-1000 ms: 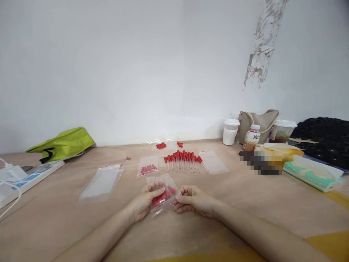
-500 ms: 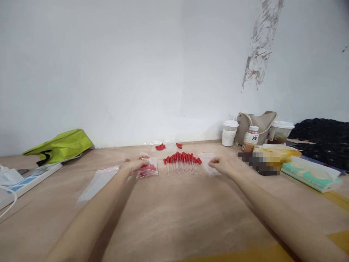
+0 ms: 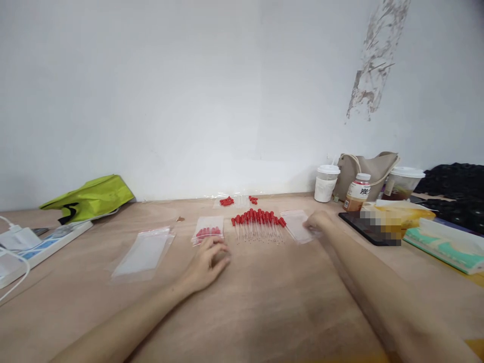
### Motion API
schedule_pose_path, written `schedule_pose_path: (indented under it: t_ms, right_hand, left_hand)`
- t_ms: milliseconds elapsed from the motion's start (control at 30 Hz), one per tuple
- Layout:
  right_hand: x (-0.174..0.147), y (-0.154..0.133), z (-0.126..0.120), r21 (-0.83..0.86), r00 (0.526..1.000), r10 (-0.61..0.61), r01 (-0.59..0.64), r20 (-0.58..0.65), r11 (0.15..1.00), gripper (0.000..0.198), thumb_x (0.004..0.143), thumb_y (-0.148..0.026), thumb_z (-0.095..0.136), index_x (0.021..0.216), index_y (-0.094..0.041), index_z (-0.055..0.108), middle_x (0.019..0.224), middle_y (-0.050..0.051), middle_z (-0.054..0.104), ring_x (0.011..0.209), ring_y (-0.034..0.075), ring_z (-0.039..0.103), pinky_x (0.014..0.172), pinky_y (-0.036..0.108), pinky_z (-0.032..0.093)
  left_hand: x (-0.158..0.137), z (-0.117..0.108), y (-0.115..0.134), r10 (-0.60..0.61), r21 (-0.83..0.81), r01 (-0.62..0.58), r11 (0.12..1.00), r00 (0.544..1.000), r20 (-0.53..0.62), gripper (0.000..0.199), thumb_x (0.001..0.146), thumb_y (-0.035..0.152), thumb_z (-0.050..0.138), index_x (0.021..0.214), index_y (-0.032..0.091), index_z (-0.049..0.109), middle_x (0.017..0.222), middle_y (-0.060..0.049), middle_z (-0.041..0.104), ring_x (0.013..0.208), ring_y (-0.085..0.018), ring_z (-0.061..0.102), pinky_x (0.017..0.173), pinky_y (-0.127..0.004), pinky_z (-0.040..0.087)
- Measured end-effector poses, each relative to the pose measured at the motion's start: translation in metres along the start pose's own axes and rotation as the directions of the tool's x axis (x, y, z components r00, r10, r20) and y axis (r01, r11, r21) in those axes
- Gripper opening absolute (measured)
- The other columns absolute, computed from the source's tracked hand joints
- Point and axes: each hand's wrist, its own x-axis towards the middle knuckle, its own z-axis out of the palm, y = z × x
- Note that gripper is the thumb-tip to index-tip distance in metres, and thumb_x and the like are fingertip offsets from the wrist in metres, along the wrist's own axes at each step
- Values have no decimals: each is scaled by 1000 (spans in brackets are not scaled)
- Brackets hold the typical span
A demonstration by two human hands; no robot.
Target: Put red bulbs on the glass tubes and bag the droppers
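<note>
My left hand (image 3: 209,262) rests low over the table with its fingers loosely bent, thumb apart, holding nothing. Just beyond its fingertips lies a small clear zip bag (image 3: 209,223) with several red rubber bulbs (image 3: 207,232) inside. Off to the right, my right hand (image 3: 318,223) has its fingers closed at the right edge of another clear zip bag (image 3: 297,227), its fingertips partly hidden and blurred. Between the two bags, several thin glass droppers (image 3: 259,229) with red bulbs lie side by side in a fan, bulbs toward the wall.
Loose red bulbs (image 3: 227,201) lie on clear plastic by the wall. At left are flat clear bags (image 3: 141,254), a power strip (image 3: 64,242) and a green bag (image 3: 91,199). At right stand a lidded cup (image 3: 326,184), a bottle (image 3: 357,193), a phone (image 3: 365,233) and tissues (image 3: 446,244).
My left hand has let go of the bag of red bulbs and moved nearer and to the right. My right hand has shifted slightly up at the right bag's edge. The view has turned slightly.
</note>
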Motion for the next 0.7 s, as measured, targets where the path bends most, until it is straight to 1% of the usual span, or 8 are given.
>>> schedule_pose_path:
  t_ms: [100, 233, 400, 533, 567, 633, 667, 700]
  right_hand:
    - [-3, 3, -5, -25, 1000, 8, -7, 21, 1000, 15, 67, -24, 59, 70, -12, 66, 76, 13, 66, 72, 23, 61, 58, 27, 43]
    - [-11, 6, -8, -49, 999, -39, 39, -7, 998, 20, 74, -23, 51, 73, -11, 67, 80, 14, 66, 76, 23, 61, 61, 28, 41]
    - [-38, 7, 4, -74, 981, -85, 73, -172, 995, 24, 77, -23, 46, 81, -12, 67, 85, 18, 64, 84, 28, 58, 70, 35, 39]
    - [-54, 9, 11, -60, 935, -100, 84, -341, 995, 31, 82, -26, 35, 83, -13, 64, 88, 17, 63, 89, 28, 56, 80, 43, 33]
    - [-55, 9, 9, -9, 911, -101, 106, -400, 994, 31, 82, -27, 34, 84, -13, 63, 87, 15, 63, 89, 27, 56, 80, 42, 33]
    - [-57, 4, 3, 199, 859, -79, 205, -506, 958, 31, 82, -31, 33, 88, -13, 58, 86, 13, 63, 83, 24, 58, 76, 36, 38]
    - [-58, -1, -1, 339, 845, -54, 271, -532, 901, 31, 83, -33, 32, 90, -13, 54, 87, 13, 62, 79, 22, 59, 71, 32, 41]
    - [-61, -8, -6, 478, 847, -27, 325, -530, 816, 31, 83, -35, 30, 93, -13, 50, 89, 12, 61, 74, 19, 60, 65, 29, 43]
  left_hand:
    - [-10, 5, 9, 68, 10, -68, 998, 996, 51, 17, 80, 17, 49, 94, 20, 56, 106, -7, 46, 102, -20, 44, 83, -34, 40]
    - [-9, 5, 7, 60, 21, -61, 998, 997, 45, 15, 80, 17, 49, 92, 20, 57, 105, -8, 46, 99, -21, 45, 78, -33, 43]
    - [-8, 5, 6, 66, 9, -67, 998, 996, 54, 14, 80, 17, 48, 90, 20, 58, 103, -7, 47, 96, -20, 48, 76, -32, 44]
    - [-10, 5, 7, 57, 1, -57, 998, 996, 65, 14, 81, 18, 48, 89, 20, 59, 103, -7, 48, 94, -20, 49, 71, -30, 46]
    - [-10, 5, 7, 55, 0, -55, 998, 996, 66, 14, 81, 19, 48, 89, 20, 59, 103, -8, 48, 94, -20, 49, 71, -30, 46]
    - [-10, 5, 6, 51, -9, -50, 999, 997, 62, 15, 81, 20, 48, 91, 20, 59, 103, -8, 49, 94, -20, 49, 71, -30, 46]
    - [-10, 5, 6, 47, -18, -46, 999, 997, 56, 15, 81, 20, 48, 92, 20, 58, 103, -8, 50, 94, -20, 49, 72, -31, 45]
    - [-10, 4, 6, 41, -32, -40, 999, 998, 48, 16, 81, 21, 48, 94, 20, 58, 103, -8, 51, 95, -20, 49, 74, -32, 45]
